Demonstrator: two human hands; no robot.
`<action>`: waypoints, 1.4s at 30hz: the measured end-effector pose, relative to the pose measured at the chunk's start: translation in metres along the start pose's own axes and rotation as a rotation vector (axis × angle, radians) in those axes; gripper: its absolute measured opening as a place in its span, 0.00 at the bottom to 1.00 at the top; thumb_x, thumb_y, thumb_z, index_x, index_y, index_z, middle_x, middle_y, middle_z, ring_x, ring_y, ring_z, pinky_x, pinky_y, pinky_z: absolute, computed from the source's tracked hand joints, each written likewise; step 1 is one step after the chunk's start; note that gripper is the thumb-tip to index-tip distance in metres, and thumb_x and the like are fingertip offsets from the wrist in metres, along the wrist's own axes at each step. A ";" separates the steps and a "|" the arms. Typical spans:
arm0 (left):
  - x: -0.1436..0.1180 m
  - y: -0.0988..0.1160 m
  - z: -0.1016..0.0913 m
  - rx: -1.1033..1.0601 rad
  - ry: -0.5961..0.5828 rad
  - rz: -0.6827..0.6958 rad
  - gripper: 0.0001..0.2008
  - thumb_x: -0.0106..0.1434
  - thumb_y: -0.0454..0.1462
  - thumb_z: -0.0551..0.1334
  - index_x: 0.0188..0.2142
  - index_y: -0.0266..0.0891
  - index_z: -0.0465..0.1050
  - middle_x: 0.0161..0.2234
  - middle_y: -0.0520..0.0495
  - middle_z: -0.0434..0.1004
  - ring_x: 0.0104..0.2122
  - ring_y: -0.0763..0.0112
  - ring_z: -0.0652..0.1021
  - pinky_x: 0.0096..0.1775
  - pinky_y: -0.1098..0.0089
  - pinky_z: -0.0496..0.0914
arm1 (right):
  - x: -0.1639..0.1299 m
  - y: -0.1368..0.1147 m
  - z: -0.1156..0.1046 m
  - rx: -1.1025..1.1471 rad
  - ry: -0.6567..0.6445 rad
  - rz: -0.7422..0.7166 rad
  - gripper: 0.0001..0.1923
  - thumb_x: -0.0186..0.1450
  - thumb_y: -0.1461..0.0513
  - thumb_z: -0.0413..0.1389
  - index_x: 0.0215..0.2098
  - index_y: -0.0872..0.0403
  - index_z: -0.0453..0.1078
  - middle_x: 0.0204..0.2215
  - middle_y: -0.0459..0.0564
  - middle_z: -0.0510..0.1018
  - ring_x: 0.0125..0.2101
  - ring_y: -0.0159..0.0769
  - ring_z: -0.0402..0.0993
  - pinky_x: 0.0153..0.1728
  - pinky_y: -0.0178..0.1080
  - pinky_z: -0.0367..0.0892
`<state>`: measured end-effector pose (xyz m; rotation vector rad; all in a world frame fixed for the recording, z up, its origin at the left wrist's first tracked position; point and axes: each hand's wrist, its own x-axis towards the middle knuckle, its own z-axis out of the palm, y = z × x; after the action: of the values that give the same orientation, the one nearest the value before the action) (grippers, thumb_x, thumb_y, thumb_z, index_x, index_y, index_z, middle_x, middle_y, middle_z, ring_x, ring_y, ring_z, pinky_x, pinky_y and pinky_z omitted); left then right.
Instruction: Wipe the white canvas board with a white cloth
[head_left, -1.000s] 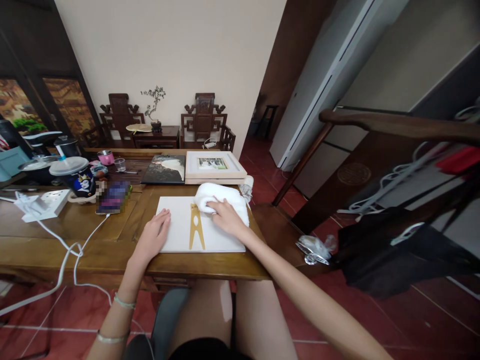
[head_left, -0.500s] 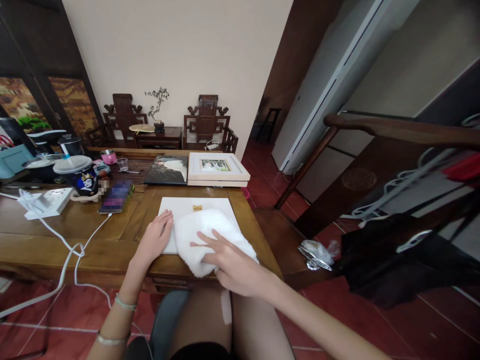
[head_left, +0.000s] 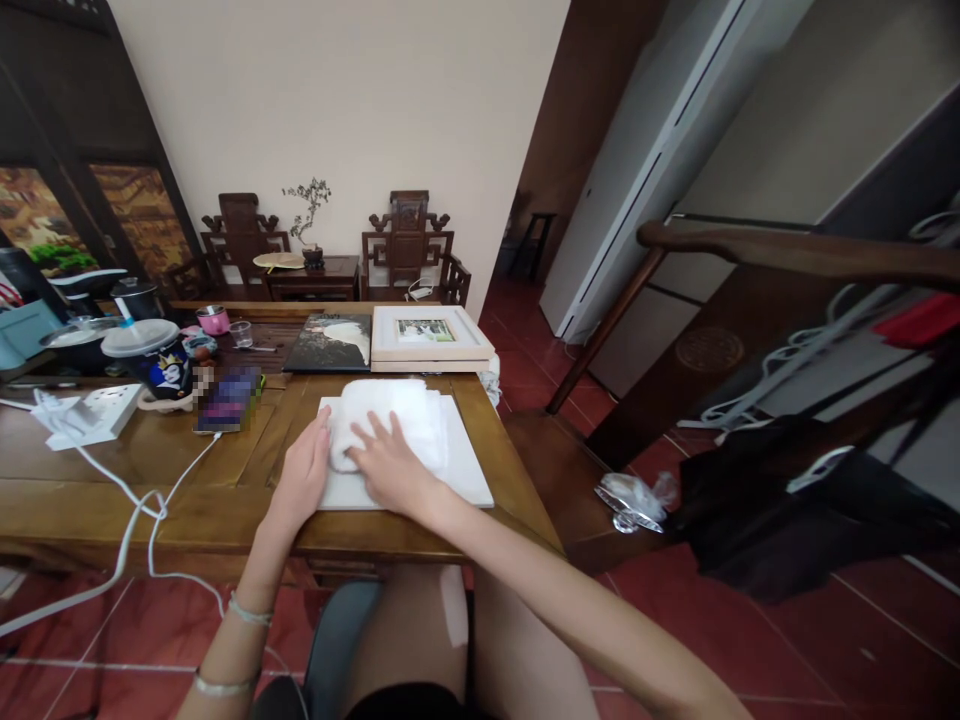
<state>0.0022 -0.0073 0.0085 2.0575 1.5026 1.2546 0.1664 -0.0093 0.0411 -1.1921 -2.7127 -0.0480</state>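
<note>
Left of the left hand (head_left: pixel 302 475), open table (head_left: pixel 240 500) reaches to the phone (head_left: pixel 229 400); right of the right hand (head_left: pixel 394 468), a strip separates board (head_left: pixel 466 475) from table edge. A cup (head_left: pixel 161 365) stands leftward beyond the left hand, a frame (head_left: pixel 429 332) beyond the right. The left hand, fingers straight and unclenched, touches the board's left edge; the right lies spread, gripping nothing, on the towel (head_left: pixel 420 405) atop the board.

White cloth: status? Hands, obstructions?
Right hand spread on white cloth. Left hand at left edge of white board. Cloth on board. Framed picture beyond board, apart from cloth.
</note>
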 end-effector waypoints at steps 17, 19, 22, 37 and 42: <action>0.002 -0.008 0.006 0.139 -0.202 0.024 0.24 0.67 0.44 0.47 0.53 0.32 0.69 0.57 0.37 0.66 0.60 0.61 0.64 0.60 0.57 0.55 | -0.027 0.046 -0.022 0.205 0.015 0.091 0.23 0.54 0.72 0.46 0.43 0.55 0.73 0.44 0.57 0.77 0.50 0.46 0.69 0.50 0.44 0.62; 0.002 -0.008 0.005 0.151 -0.206 0.021 0.24 0.67 0.44 0.48 0.53 0.31 0.69 0.57 0.36 0.66 0.59 0.60 0.64 0.60 0.57 0.55 | -0.001 0.055 -0.016 0.229 0.038 0.115 0.23 0.54 0.72 0.45 0.44 0.56 0.73 0.42 0.56 0.78 0.45 0.45 0.72 0.46 0.41 0.64; 0.003 -0.007 0.004 0.160 -0.196 0.026 0.23 0.67 0.44 0.49 0.52 0.30 0.69 0.57 0.36 0.66 0.59 0.60 0.65 0.60 0.58 0.56 | 0.035 0.053 -0.011 0.272 0.053 0.078 0.22 0.55 0.72 0.45 0.43 0.56 0.73 0.41 0.53 0.79 0.41 0.42 0.73 0.44 0.37 0.63; 0.001 -0.011 0.005 0.135 -0.184 0.023 0.23 0.65 0.44 0.51 0.52 0.31 0.70 0.57 0.37 0.66 0.59 0.59 0.65 0.60 0.57 0.56 | 0.021 0.107 -0.004 0.308 0.112 0.207 0.19 0.54 0.71 0.45 0.37 0.56 0.75 0.41 0.52 0.80 0.42 0.44 0.73 0.44 0.37 0.61; 0.001 -0.011 0.005 0.131 -0.179 0.033 0.22 0.66 0.43 0.51 0.52 0.32 0.70 0.57 0.36 0.66 0.58 0.58 0.65 0.60 0.55 0.57 | -0.040 0.125 -0.006 0.268 0.132 0.269 0.20 0.51 0.74 0.43 0.32 0.56 0.74 0.34 0.51 0.80 0.42 0.45 0.74 0.53 0.44 0.57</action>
<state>-0.0004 -0.0003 -0.0014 2.2194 1.5099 0.9760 0.2850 0.0458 0.0345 -1.3997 -2.3346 0.2542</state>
